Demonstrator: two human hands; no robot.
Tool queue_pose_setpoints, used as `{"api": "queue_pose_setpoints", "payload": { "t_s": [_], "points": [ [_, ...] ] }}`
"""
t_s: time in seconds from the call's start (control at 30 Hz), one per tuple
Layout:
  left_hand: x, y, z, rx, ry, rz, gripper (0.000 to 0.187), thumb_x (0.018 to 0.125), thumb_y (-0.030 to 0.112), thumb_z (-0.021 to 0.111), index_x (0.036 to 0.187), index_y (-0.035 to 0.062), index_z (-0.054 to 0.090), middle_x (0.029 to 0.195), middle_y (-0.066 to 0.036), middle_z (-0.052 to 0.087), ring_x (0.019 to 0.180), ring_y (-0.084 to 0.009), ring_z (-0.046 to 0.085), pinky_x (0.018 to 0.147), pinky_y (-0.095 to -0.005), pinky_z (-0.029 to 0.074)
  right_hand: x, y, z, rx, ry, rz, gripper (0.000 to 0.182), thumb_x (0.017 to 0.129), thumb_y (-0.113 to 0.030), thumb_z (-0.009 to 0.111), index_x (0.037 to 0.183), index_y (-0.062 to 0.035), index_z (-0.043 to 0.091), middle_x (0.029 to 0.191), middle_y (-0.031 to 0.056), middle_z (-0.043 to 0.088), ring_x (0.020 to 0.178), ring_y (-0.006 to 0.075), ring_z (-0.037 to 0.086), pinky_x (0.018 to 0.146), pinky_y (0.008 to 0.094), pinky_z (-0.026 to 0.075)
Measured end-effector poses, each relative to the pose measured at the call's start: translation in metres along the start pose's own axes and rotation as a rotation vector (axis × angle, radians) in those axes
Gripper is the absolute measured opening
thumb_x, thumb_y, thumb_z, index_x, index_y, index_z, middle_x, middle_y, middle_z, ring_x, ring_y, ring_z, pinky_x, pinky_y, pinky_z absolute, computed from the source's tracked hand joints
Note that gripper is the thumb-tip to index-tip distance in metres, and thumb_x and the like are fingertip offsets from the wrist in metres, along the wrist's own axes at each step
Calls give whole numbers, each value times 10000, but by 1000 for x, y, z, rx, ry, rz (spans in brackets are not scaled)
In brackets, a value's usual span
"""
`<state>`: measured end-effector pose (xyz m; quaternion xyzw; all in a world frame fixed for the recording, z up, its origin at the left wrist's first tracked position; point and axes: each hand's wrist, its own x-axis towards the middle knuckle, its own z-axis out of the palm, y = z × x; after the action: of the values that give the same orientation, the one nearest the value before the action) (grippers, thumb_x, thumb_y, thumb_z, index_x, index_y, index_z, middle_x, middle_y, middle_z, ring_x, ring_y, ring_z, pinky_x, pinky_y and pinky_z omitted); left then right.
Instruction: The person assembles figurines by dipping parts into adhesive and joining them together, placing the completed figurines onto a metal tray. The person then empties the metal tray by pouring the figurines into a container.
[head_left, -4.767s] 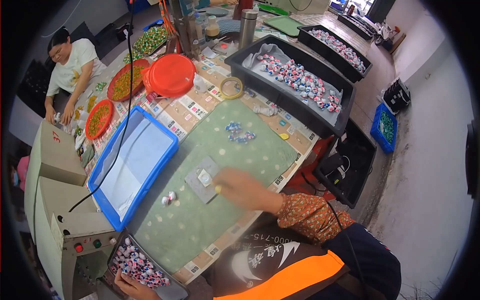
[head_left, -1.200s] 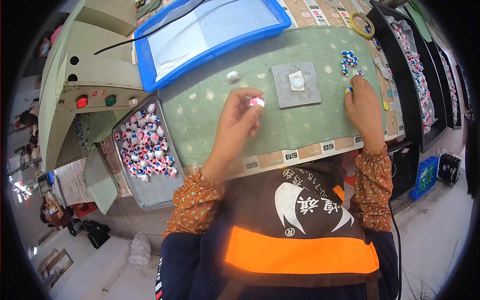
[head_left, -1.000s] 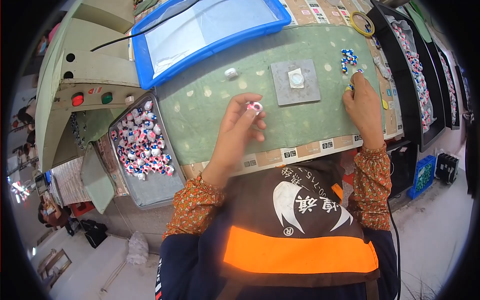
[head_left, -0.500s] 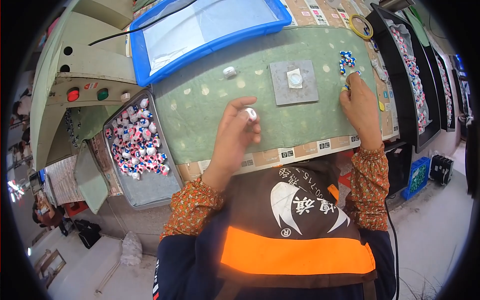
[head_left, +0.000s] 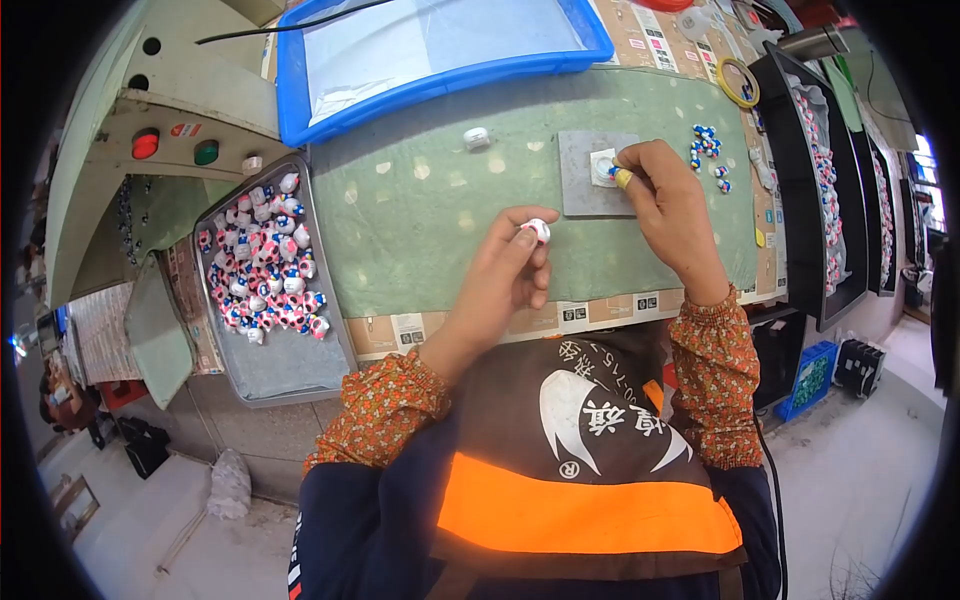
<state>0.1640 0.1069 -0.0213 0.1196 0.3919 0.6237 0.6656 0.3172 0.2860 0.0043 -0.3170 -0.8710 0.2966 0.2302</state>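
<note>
My left hand (head_left: 505,270) pinches a small white figurine head (head_left: 538,231) between thumb and index finger, above the green cloth. Over at the grey square plate (head_left: 585,195), my right hand (head_left: 665,195) is closed, with a yellow cover on one finger. At its fingertips is a small blue piece (head_left: 614,172), touching or just above a round white dish (head_left: 602,165) on the plate. Several small blue, white and yellow pieces (head_left: 705,142) lie to the right of the plate. A white cylindrical piece (head_left: 477,138) rests on the cloth at its left.
A grey tray (head_left: 285,375) at left holds many pink, white and blue figurines. The blue-rimmed tray (head_left: 440,83) lies across the back. Black bins (head_left: 835,290) with more figurines stand at right, near a yellow tape ring (head_left: 738,82). A control box (head_left: 200,170) stands at left.
My right hand has moved left from the small coloured pieces to the white dish, carrying a blue piece. My left hand still holds the white head, now slightly farther right. The view has shifted a little.
</note>
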Motion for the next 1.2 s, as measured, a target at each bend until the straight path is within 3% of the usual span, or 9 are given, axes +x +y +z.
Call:
{"api": "queue_pose_setpoints", "payload": {
  "t_s": [0.1,0.2,0.53,0.6,0.63,0.7,0.8,1.17,1.2],
  "points": [
    [0,-4,0,-43,27,-12,324,1072,316,460,1323,116,504,895,23,489,755,-66,524,577,-209,448,6,-2,4,-139,-5,-98,158,845,19,589,999,-18,587,921,157,582,888,371,570,764,433,462],
    [1,-5,-1,2,26,6,344,1080,353,433,1311,110,512,891,18,486,748,-69,519,577,-214,448,7,-3,8,-189,-19,-108,151,840,21,585,984,-25,573,913,151,570,890,361,559,763,451,450],
    [5,-12,-5,-55,61,87,401,1084,421,390,1205,66,531,857,4,454,699,-91,455,552,-241,404,8,-6,8,-225,-10,-129,130,851,28,587,973,-12,570,892,151,588,822,341,576,741,423,467],
    [4,-13,-4,-62,75,96,403,1085,423,385,1197,64,530,851,3,446,692,-91,442,549,-241,395,3,-17,7,70,16,112,100,890,2,600,990,-6,595,860,100,607,738,215,573,687,341,470],
    [4,-13,-4,-69,85,110,398,1087,420,379,1194,66,525,851,3,443,690,-89,435,548,-240,388,-1,-19,9,74,16,115,100,890,2,600,990,-6,595,860,100,607,738,215,573,687,341,470],
    [5,-14,-3,-71,91,118,393,1088,417,374,1192,68,520,850,2,440,689,-87,428,547,-239,382,-12,-24,11,337,-20,204,91,917,-26,616,1006,-8,616,857,38,605,718,98,516,652,264,442],
    [4,-17,0,-55,124,135,379,1091,413,363,1182,76,510,854,-1,442,688,-85,424,545,-232,376,-30,-42,25,551,-65,193,103,919,-33,619,1020,-11,616,864,4,594,728,60,485,638,240,422],
    [2,-28,5,148,145,276,369,1100,410,314,1125,82,480,822,8,438,643,-53,404,523,-200,369,-50,-67,42,525,-115,204,100,947,-62,609,1022,2,594,879,28,581,761,93,522,676,249,440],
    [1,-30,5,147,148,274,369,1100,410,314,1125,82,480,822,8,438,643,-53,404,523,-200,369,-51,-67,45,485,-90,155,92,919,-24,615,1000,3,582,859,70,564,717,154,539,633,287,445]
  ]
}}
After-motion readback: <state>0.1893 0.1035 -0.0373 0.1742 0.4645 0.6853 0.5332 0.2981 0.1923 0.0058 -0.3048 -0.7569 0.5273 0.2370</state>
